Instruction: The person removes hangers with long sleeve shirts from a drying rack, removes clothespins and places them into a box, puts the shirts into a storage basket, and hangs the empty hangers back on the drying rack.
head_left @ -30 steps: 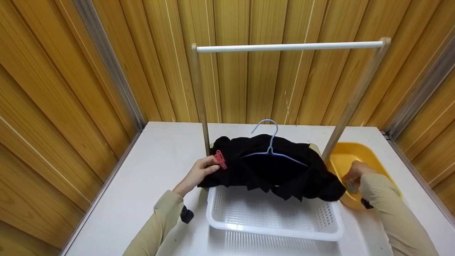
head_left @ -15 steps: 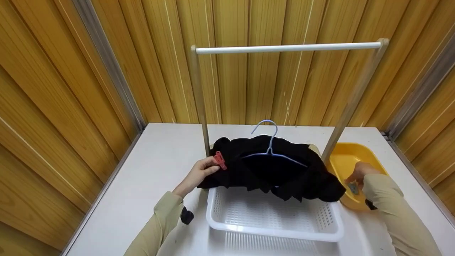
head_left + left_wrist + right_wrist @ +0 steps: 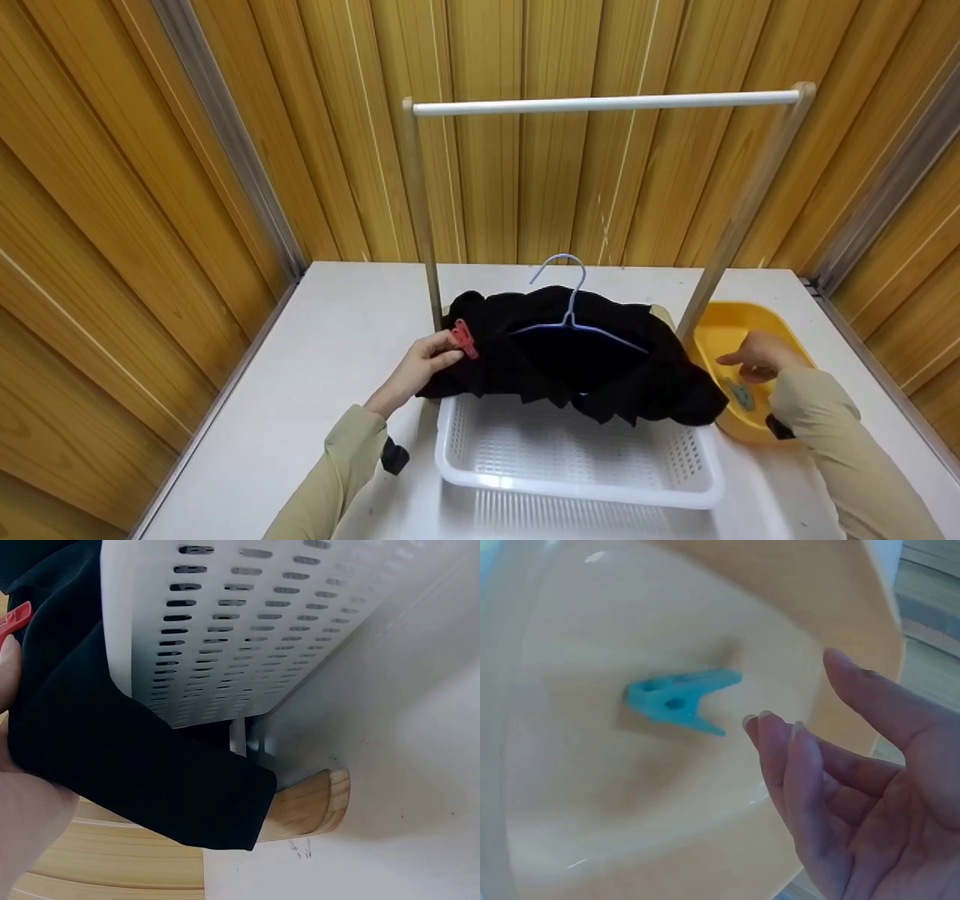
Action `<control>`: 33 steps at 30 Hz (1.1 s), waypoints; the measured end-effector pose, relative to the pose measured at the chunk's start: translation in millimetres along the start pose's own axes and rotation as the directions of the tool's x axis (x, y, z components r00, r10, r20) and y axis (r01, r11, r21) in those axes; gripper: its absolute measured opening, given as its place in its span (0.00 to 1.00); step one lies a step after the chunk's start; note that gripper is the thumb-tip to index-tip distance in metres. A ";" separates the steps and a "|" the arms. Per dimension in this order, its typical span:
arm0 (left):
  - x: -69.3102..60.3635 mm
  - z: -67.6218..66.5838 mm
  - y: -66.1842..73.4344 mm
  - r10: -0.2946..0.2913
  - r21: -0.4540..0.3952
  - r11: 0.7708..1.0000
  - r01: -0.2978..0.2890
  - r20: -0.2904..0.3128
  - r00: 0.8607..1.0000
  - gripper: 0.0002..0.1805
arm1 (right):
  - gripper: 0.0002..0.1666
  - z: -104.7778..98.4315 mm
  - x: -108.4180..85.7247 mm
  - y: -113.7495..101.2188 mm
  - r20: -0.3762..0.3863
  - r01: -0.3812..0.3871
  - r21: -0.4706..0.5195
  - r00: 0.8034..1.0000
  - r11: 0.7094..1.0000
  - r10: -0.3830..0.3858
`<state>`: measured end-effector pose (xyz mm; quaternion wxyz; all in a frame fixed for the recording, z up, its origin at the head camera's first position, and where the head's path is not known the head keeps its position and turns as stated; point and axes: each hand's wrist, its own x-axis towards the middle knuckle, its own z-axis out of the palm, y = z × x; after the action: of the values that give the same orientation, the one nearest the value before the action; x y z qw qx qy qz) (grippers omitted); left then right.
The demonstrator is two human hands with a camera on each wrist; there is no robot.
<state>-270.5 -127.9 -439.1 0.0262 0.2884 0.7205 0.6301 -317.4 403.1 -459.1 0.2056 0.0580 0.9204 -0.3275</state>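
Observation:
In the head view my left hand pinches a red clothespin at the left end of a black garment. In the left wrist view the garment's cloth drapes past the hand, and only part of the clothespin shows. A light-blue hanger has its hook standing out of the garment's opening. My right hand is over a yellow tub, thumb apart from bent fingers, holding nothing. Beside its fingertips lies a turquoise clothespin on the tub's bottom.
Below the garment stands a white perforated basket on the white table. A rack with a white top bar and wooden posts rises behind it. The rack's wooden foot shows in the left wrist view. Wood-look panels enclose the table.
My right hand has drawn back from the turquoise clothespin, with its fingers parted, leaving the clothespin lying in the tub. The left hand, garment and hanger have stayed nearly still.

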 end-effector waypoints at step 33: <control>3.5 2.7 -0.4 -0.001 0.000 1.000 0.001 -0.004 1.000 0.02 | 0.20 7.7 -38.5 -61.6 -0.494 0.522 0.184 0.781 0.833 -0.381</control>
<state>-272.5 -123.9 -438.8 0.0250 0.2870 0.7207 0.6306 -294.7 351.3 -412.8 -0.1040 -0.0635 0.8652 -0.4863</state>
